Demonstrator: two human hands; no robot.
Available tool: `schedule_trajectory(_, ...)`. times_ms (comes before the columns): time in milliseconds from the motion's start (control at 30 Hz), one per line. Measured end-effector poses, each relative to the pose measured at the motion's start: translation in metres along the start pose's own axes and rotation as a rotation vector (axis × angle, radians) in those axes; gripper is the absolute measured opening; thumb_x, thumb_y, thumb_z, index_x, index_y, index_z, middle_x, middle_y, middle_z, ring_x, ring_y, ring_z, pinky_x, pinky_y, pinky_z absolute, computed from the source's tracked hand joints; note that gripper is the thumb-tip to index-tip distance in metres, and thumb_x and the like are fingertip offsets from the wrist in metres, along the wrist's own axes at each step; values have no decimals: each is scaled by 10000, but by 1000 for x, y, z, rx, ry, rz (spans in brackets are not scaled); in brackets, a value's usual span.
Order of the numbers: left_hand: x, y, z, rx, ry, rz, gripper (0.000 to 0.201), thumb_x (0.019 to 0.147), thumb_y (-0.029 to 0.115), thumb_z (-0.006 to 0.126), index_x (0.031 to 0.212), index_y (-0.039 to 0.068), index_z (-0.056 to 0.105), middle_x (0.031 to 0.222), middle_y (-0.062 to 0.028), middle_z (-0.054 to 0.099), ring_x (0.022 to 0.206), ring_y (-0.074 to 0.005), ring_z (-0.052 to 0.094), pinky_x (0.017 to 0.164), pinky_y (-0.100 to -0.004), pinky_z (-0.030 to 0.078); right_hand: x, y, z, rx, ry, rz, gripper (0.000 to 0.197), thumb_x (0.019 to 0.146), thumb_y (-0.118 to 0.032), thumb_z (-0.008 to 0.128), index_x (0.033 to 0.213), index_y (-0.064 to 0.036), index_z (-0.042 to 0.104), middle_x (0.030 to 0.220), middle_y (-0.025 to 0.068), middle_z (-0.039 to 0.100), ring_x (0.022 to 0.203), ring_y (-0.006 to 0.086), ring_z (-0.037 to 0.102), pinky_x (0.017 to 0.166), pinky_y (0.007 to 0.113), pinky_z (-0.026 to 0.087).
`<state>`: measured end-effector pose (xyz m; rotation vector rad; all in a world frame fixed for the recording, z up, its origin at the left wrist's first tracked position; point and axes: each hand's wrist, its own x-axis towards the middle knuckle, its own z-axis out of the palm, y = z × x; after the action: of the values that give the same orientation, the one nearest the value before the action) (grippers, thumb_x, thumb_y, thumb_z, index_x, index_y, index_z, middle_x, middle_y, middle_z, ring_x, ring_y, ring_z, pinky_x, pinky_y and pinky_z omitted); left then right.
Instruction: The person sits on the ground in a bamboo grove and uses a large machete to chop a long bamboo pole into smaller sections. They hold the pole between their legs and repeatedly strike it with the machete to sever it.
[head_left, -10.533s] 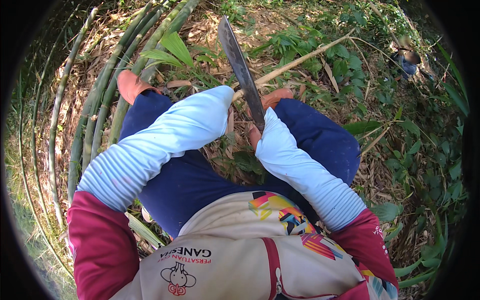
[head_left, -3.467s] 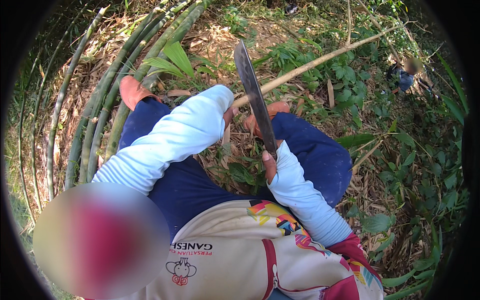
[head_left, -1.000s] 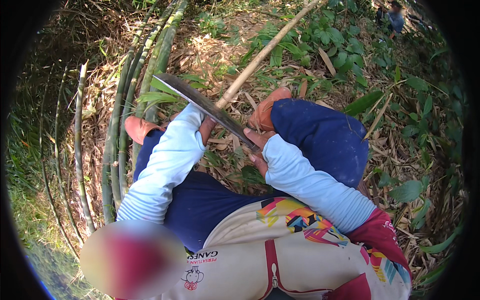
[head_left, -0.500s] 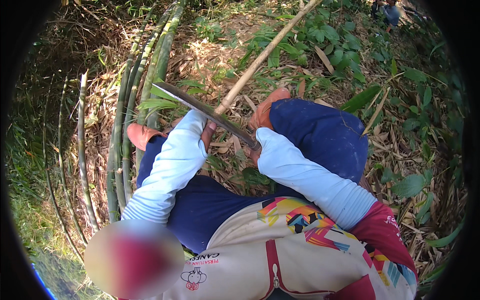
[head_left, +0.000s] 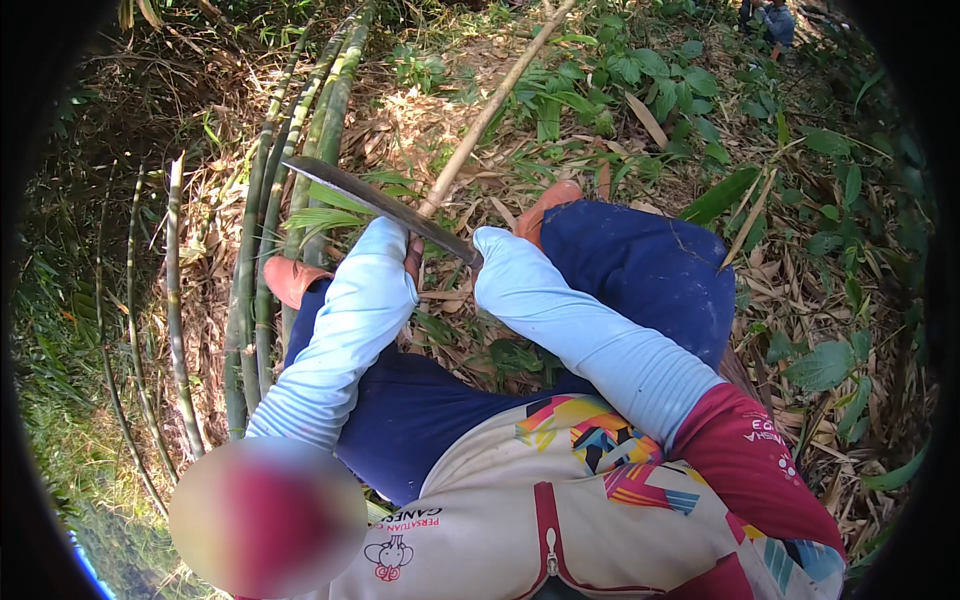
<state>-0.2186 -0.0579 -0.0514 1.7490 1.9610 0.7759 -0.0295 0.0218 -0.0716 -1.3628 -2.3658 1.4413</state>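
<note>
A long, thin, pale brown pole [head_left: 490,108] slants away from me toward the top of the view. My left hand [head_left: 413,258], mostly hidden by its pale blue sleeve, is closed around the pole's near end. My right hand [head_left: 476,264] grips a machete at its handle end; the sleeve covers nearly all of that hand. The dark machete blade [head_left: 372,199] points to the upper left and crosses over the pole just beyond my left hand. Whether the edge touches the pole, I cannot tell.
Several green bamboo stems [head_left: 262,215] rise at the left, beside my left orange-brown boot [head_left: 295,281]. My right boot [head_left: 545,208] is planted beyond the right hand. Dry leaves cover the ground, with leafy plants [head_left: 650,75] at the right. A person [head_left: 772,22] is far off, upper right.
My right hand and the machete have moved left and away from me, the blade sliding across the pole. The pole's far end has swung slightly left.
</note>
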Motion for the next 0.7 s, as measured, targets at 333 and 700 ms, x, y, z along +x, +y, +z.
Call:
schedule_trajectory(333,7,-1,-25,74,-20,-339,216,958,271,614,920,59,610,668,-21,578,622,-117,550,606,-268,397,44,9,8,353,-186,-196,292,758,-240,800,872,-64,597,710,57,619,687,162,586,675,331,478)
schedule_trajectory(700,11,7,-31,145,-146,-319,214,979,205,572,1059,6,570,749,-185,588,679,-316,569,662,-408,444,5,-4,-7,72,-6,-140,201,851,-172,691,928,-44,555,788,134,605,723,276,617,667,395,472)
